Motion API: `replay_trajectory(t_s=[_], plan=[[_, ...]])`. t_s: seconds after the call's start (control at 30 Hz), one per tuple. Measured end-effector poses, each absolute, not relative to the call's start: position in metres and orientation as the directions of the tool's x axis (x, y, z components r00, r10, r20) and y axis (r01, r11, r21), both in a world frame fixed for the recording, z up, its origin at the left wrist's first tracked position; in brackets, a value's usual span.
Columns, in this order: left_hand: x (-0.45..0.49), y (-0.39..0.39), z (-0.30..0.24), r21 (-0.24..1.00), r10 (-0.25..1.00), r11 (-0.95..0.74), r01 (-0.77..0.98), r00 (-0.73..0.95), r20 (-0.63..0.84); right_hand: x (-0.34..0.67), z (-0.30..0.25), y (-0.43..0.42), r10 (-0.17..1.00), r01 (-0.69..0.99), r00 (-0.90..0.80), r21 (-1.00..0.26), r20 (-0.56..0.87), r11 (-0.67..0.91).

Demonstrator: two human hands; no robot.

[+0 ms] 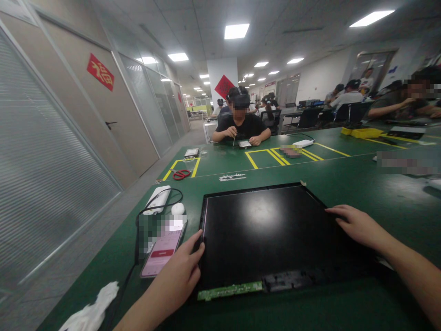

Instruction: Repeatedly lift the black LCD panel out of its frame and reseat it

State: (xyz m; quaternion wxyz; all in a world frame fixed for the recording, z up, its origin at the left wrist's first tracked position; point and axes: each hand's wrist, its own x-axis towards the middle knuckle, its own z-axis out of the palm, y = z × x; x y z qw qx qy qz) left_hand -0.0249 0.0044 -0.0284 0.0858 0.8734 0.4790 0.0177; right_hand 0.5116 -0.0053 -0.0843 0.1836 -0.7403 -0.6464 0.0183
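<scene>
A dark LCD screen panel (262, 234) in a black frame lies face up before me on the green table. A narrow green circuit board (230, 290) runs along the left part of its near edge. My left hand (184, 266) grips the panel's left edge, thumb and fingers against the frame. On the opposite side, my right hand (358, 226) holds the right edge with its fingertips at the border; the undersides of both grips are hidden. Just left of my left hand lies a phone (163, 253) with a lit pink screen.
Left of the panel are a white power bank (157, 200), a black cable (137, 234), a round white case (178, 209) and crumpled tissue (93, 308). Red-handled scissors (181, 174) and white strips (232, 177) lie beyond. A person (241, 124) sits across the green table (379, 184).
</scene>
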Motion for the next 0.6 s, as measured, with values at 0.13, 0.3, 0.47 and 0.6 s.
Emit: replay_trajectory(t_s=[0.13,0.3,0.47,0.6], plan=[[-0.024,0.003,-0.031,0.143,0.85,-0.521,0.841,0.526,0.006,0.514,-0.088,-0.005,0.961,0.951,0.159,-0.295,0.227,-0.088],[-0.026,0.006,-0.037,0.14,0.864,-0.504,0.852,0.495,0.094,0.516,-0.088,-0.005,0.959,0.955,0.13,-0.29,0.25,-0.054],[-0.029,0.01,-0.046,0.197,0.871,-0.49,0.849,0.47,0.142,0.508,-0.079,-0.007,0.969,0.95,0.144,-0.302,0.2,-0.079],[-0.028,0.01,-0.045,0.266,0.881,-0.474,0.839,0.449,0.151,0.501,-0.074,-0.009,0.974,0.94,0.164,-0.325,0.158,-0.105]])
